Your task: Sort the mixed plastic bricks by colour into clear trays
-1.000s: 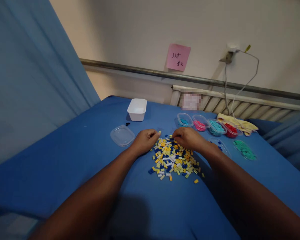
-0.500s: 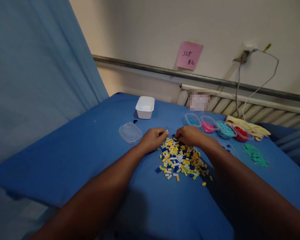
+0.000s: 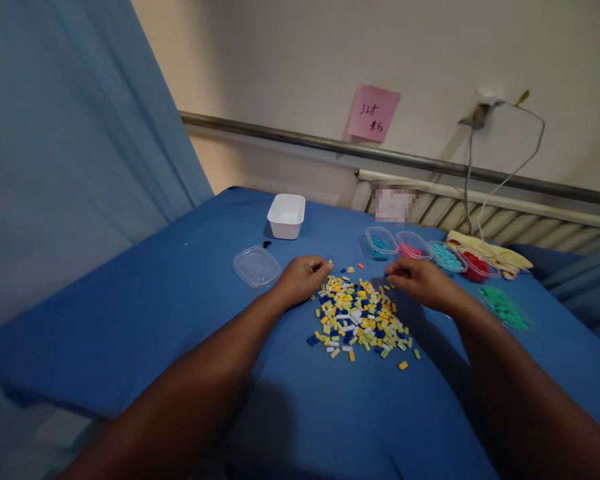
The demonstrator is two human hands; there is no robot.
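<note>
A loose heap of small toy bricks [image 3: 355,317] in yellow, pale yellow, white and dark blue lies on a blue-covered bed or table [image 3: 330,413]. My left hand [image 3: 303,280] rests at the heap's far left edge, thumb and forefinger pinched on a small pale yellow brick [image 3: 331,263]. Off the heap's right side is my right hand [image 3: 423,281], its fingertips drawn together; what they hold, if anything, is too small to make out. A lone orange brick [image 3: 361,266] sits behind the heap, between the hands.
A white tub [image 3: 287,230] stands at the back, with a clear lid [image 3: 257,267] and small black pieces [image 3: 267,245] in front. Clear tubs of blue [image 3: 380,248], pink, turquoise and red [image 3: 475,265] bricks line the back right. Green bricks [image 3: 505,308] lie nearer, beside a yellow cloth [image 3: 515,260].
My right hand has lifted out of the heap's far side and moved right, baring the orange brick. My left hand keeps its pinch. The view has shifted slightly.
</note>
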